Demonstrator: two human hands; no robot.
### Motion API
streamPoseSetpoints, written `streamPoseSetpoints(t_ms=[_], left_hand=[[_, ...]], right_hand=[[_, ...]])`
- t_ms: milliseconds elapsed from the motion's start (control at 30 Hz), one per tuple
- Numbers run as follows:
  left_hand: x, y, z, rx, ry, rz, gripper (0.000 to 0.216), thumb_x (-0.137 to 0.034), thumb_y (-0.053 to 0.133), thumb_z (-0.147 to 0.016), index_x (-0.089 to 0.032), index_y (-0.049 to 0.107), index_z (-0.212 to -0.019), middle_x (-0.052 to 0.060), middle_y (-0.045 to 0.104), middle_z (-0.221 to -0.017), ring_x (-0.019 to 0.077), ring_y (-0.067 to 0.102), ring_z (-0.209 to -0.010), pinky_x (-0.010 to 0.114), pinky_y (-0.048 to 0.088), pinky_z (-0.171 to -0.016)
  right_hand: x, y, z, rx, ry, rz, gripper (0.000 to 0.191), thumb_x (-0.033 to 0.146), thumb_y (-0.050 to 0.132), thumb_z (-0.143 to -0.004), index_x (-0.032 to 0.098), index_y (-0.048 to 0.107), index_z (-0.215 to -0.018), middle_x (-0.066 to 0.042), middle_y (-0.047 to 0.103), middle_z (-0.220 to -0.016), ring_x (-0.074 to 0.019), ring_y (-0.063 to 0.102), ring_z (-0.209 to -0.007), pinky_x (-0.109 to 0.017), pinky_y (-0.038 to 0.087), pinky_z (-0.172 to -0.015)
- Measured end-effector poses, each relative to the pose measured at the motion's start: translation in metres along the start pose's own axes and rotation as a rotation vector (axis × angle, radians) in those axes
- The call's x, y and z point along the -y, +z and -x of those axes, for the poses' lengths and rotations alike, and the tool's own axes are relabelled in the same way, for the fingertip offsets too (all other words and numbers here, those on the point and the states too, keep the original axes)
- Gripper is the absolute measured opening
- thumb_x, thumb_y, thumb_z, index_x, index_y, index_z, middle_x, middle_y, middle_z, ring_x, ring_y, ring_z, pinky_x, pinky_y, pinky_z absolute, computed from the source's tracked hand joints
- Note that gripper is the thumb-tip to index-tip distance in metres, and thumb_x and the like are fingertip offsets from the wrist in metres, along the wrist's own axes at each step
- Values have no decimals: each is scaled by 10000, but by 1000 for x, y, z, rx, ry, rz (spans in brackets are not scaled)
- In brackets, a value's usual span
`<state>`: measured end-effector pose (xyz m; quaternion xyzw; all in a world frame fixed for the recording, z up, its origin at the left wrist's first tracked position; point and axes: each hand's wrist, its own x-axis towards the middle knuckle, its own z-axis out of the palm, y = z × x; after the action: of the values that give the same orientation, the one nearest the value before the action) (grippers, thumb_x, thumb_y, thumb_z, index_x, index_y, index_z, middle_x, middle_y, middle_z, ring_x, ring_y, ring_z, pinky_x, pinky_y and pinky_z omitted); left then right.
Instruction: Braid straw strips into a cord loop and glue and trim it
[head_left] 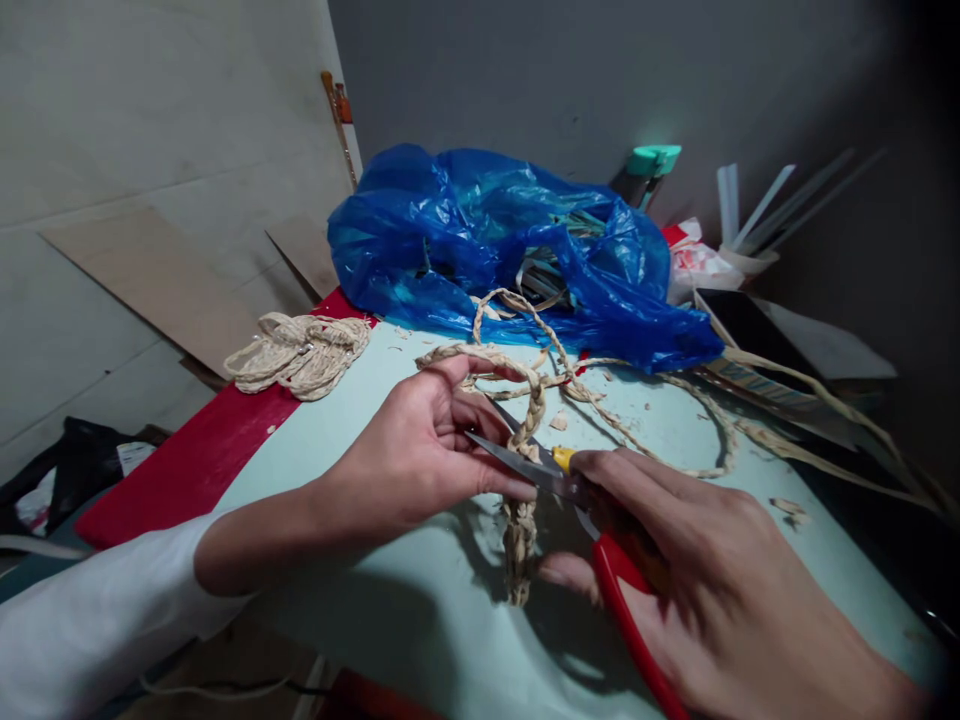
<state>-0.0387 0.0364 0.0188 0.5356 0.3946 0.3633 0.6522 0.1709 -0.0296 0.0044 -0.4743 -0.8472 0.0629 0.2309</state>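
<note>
My left hand [427, 450] pinches a braided straw rope [534, 400] over a pale green table top [420, 610]. The rope's free end [519, 545] hangs below my fingers. My right hand [712, 590] grips red-handled scissors [570, 490] with a yellow pivot. The scissor blades are spread at the rope, right beside my left fingertips. More of the braid loops away across the table toward the right and back.
A crumpled blue plastic bag [517, 250] with strips inside lies at the back of the table. A coiled bundle of braided rope [300, 350] rests on a red board [195, 450] at left. White strips in a cup [750, 230] and clutter stand at back right.
</note>
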Motion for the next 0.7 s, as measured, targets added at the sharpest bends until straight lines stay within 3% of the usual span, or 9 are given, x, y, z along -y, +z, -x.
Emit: streamPoseSetpoints(t_ms=[333, 700], left_hand=[[-9, 7, 6, 19, -38, 118, 609, 120, 794, -491, -188, 562, -963, -124, 616, -627, 88, 699, -645, 120, 554, -602], [-6, 4, 7, 42, -32, 77, 558, 36, 834, -530, -184, 545, -953, -105, 611, -662, 110, 709, -685, 163, 570, -642]], right_hand=[[1, 1, 3, -25, -19, -45, 200, 269, 643, -862, 206, 494, -745, 54, 479, -598, -73, 410, -455, -214, 299, -444], [-1, 0, 4, -53, -76, 15, 122, 219, 614, -861, 190, 530, -779, 38, 475, -610, -90, 410, -460, -232, 304, -446]])
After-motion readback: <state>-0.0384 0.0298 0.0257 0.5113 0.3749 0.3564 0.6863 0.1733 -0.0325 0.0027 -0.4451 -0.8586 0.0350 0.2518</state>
